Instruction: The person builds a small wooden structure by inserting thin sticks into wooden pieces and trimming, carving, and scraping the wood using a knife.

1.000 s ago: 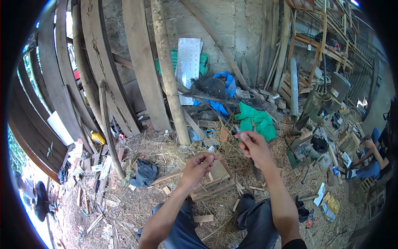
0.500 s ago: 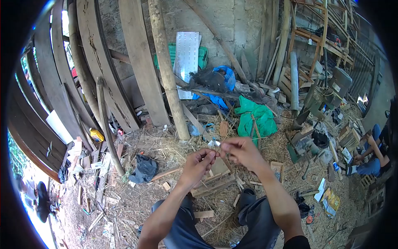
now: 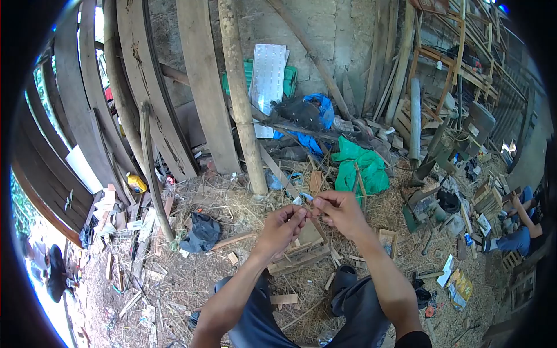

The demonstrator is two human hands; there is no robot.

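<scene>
Just above a wooden block [image 3: 299,258], my left hand [image 3: 281,229] is closed, thumb pressed to the fingers, on something too small to make out. Close to its right, my right hand [image 3: 342,214] pinches a small white and blue object [image 3: 306,197] that sticks out past the thumb towards the upper left. The fingertips of both hands are nearly touching. A small pale bit shows between them, but its shape is unclear.
A green plastic sheet [image 3: 361,168] lies beyond my right hand. A wooden pole [image 3: 239,93] stands ahead, and a black plastic bag [image 3: 201,233] lies to the left. Another person [image 3: 519,232] sits at the far right. Wood scraps and straw cover the ground.
My right hand has come down and left towards my left hand from its raised place a second ago. The dark blade-like shape under it no longer shows. The view has shifted slightly.
</scene>
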